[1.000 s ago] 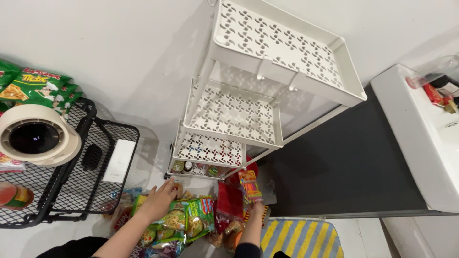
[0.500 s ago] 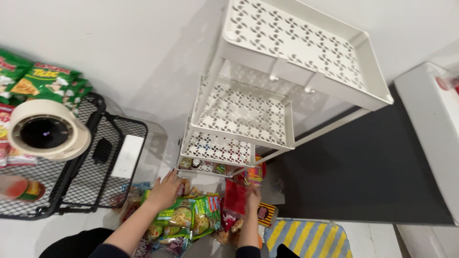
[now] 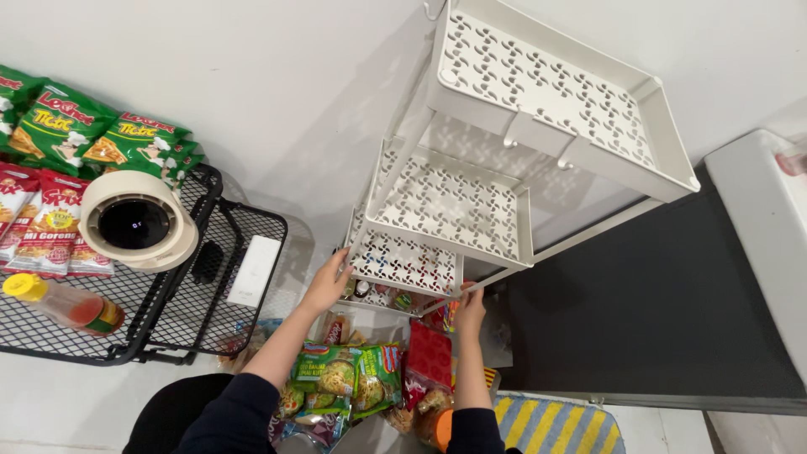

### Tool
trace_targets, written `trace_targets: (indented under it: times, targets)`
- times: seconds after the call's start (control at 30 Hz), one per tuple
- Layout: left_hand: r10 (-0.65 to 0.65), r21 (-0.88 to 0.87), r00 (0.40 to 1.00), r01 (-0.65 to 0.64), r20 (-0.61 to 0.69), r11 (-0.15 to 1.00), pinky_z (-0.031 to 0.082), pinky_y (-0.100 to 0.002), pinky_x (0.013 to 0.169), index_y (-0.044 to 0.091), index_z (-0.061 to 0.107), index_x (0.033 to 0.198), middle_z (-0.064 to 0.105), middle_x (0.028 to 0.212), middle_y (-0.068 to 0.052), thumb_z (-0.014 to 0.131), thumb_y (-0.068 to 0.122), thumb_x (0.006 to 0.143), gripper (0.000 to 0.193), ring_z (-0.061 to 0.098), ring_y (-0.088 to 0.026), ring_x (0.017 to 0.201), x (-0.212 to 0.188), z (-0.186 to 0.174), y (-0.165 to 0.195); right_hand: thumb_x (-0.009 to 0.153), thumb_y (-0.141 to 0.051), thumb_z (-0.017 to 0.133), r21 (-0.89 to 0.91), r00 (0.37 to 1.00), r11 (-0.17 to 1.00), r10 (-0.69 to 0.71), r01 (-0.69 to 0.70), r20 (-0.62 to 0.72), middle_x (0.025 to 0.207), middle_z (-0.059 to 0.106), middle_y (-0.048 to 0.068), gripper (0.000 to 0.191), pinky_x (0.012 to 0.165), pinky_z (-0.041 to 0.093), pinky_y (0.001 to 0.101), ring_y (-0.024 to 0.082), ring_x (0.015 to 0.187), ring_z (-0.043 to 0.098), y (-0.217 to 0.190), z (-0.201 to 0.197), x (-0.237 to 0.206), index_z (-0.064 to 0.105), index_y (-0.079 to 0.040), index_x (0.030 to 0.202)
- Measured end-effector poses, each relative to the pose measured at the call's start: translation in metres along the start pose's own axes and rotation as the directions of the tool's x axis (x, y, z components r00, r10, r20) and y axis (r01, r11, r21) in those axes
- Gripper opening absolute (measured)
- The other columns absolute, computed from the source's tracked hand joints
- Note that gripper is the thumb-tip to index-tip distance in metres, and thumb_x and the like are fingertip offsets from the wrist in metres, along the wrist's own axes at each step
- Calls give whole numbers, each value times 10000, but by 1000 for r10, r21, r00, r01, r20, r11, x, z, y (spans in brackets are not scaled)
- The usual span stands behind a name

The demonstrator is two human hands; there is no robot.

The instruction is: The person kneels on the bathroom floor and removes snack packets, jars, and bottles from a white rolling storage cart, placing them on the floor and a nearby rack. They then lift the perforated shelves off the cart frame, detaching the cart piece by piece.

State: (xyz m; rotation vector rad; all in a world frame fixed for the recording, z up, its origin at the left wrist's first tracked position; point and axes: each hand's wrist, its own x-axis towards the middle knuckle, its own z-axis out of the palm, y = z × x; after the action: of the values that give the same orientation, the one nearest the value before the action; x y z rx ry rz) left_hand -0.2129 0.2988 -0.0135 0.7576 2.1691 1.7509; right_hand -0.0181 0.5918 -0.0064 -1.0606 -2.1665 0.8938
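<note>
A white three-tier plastic rack (image 3: 546, 109) with perforated shelves stands against the wall. My left hand (image 3: 329, 284) grips the left front corner of its lowest shelf (image 3: 403, 262). My right hand (image 3: 470, 309) holds the right front corner of that same shelf. Below my arms, on the floor, lie several snack packets: green noodle packs (image 3: 346, 377) and a red packet (image 3: 429, 357). Small jars show under the lowest shelf.
A black wire rack (image 3: 193, 311) at left carries a round white device (image 3: 134, 223), a white box (image 3: 254, 269), a sauce bottle (image 3: 67, 307) and green and red snack bags (image 3: 92, 134). A dark mat (image 3: 656, 311) lies right, a striped yellow mat (image 3: 555, 424) below.
Both hands have risen from the packets on the floor to the front corners of the rack's lowest shelf. The view has moved closer to the rack.
</note>
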Motion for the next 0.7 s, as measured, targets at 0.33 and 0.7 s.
trace_targets:
  times: [0.33, 0.7]
  targets:
    - [23, 57, 998, -20, -63, 998, 458, -424, 1067, 86, 448, 1487, 616, 1359, -224, 642, 180, 933, 595, 582, -377, 1287, -19, -11, 26, 1022, -92, 521, 34, 997, 996, -78, 78, -1, 940, 731, 154, 132, 741, 559, 418, 312, 849, 747, -20, -13, -17, 562, -89, 1148]
    - [20, 94, 996, -12, -85, 996, 382, -426, 1153, 28, 385, 1531, 486, 1518, -239, 652, 199, 936, 675, 478, -382, 1405, -36, -33, 43, 1032, -111, 527, 0, 986, 986, -169, 169, 8, 1045, 741, 183, 160, 804, 543, 459, 376, 988, 719, -42, -20, -35, 544, -74, 1186]
